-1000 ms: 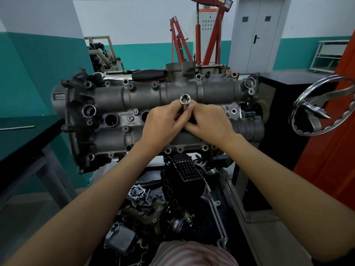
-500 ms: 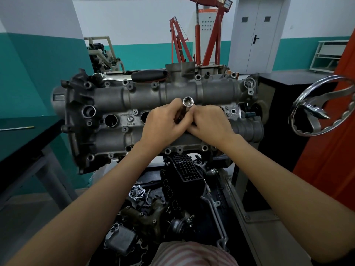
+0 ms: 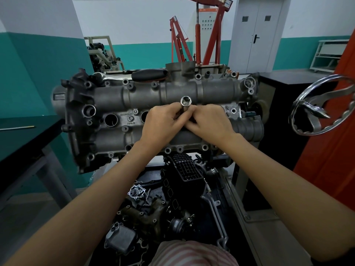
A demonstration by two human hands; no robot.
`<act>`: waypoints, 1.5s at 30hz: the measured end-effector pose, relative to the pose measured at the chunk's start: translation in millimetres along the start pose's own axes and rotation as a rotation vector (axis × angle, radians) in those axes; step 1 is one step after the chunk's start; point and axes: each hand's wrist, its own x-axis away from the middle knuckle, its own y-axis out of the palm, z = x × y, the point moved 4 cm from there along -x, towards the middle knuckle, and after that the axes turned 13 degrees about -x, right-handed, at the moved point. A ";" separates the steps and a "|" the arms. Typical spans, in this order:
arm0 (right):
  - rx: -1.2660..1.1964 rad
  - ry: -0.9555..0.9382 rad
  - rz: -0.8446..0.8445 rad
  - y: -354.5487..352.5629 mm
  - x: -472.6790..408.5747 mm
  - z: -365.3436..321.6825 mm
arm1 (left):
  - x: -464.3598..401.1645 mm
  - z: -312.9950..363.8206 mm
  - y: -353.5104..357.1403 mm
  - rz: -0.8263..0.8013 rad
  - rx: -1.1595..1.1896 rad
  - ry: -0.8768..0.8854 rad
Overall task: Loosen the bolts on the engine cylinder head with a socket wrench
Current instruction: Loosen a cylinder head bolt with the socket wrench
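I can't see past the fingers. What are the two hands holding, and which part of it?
Both the left hand and right hand grip a shiny metal socket tube by its lower shaft; its open square-holed end sticks up free.

At the centre we see the dull grey cylinder head, with a shiny silver socket above it. At the upper middle stands a red-orange crane. The wall on the left is teal below and white above. At the bottom edge we see pink-and-white striped cloth.
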 end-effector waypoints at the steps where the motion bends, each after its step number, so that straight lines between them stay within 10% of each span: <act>1: 0.011 -0.006 -0.003 0.6 0.1 -0.6 | -0.2 0.2 0.4 -0.012 -0.005 0.003; 45: -0.054 -0.010 0.015 2.6 -1.0 0.6 | 1.0 1.2 -1.0 -0.016 -0.006 -0.026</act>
